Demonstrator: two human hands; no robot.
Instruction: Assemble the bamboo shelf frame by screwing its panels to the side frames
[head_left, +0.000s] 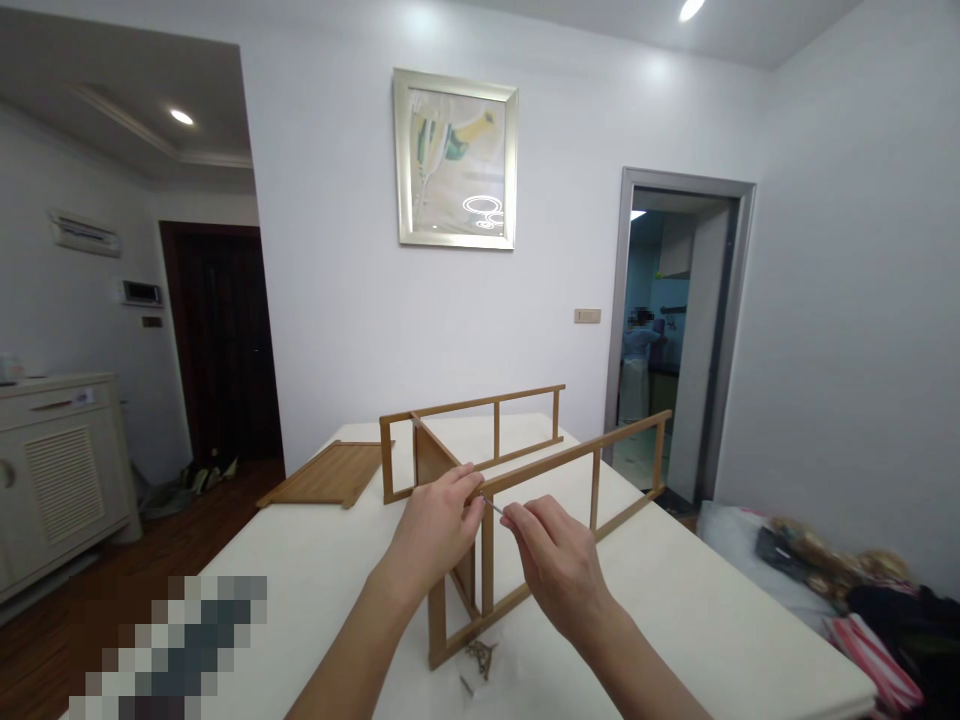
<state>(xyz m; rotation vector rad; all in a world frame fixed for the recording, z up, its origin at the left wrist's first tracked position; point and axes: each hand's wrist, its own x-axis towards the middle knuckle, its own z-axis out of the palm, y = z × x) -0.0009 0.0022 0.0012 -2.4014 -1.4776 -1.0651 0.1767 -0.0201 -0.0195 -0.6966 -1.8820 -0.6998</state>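
Note:
A partly assembled wooden rack (487, 560) lies on its side on the white table, with two ladder-like side frames joined by a slatted panel (439, 455). My left hand (439, 520) is closed on the near side frame at a joint, its fingers over the top rail and its thumb close to the tool tip. In my right hand (559, 560), pinched between thumb and fingers, is a thin metal hex key (493, 506) whose tip meets the frame at that joint. Several small screws (480, 655) lie in a pile on the table below.
Another slatted wooden panel (330, 475) lies flat on the left of the white table (322, 610). Clothes and bags (847, 580) are heaped beyond the table's right edge. A person (639, 350) stands in the room behind the doorway. A cabinet (56, 480) is at the left.

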